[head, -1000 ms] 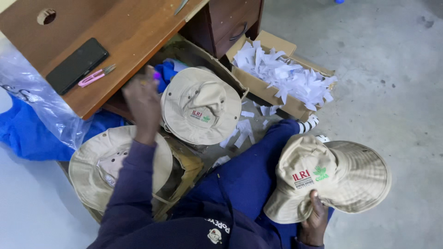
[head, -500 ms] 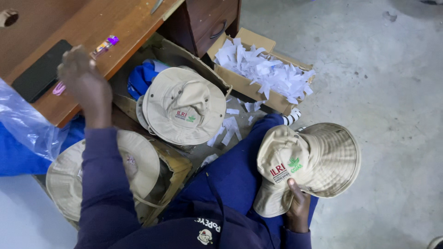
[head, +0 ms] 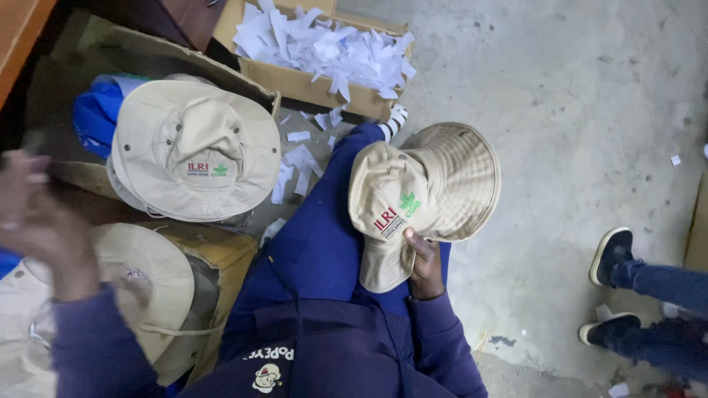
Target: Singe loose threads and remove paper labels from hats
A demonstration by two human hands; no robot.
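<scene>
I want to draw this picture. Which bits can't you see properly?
- Left hand: blurred in the head view, so whether it holds anything is unclear.
- Right hand: its grip is partly hidden behind the beige hat.
- Another person's legs: cut off by the right edge.
- Wooden desk: cut off at the top-left corner.

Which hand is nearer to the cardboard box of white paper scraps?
Right. The right hand grips a beige hat on the lap, below the box of paper scraps. The left hand is raised and blurred at the far left edge, farther away.
</scene>
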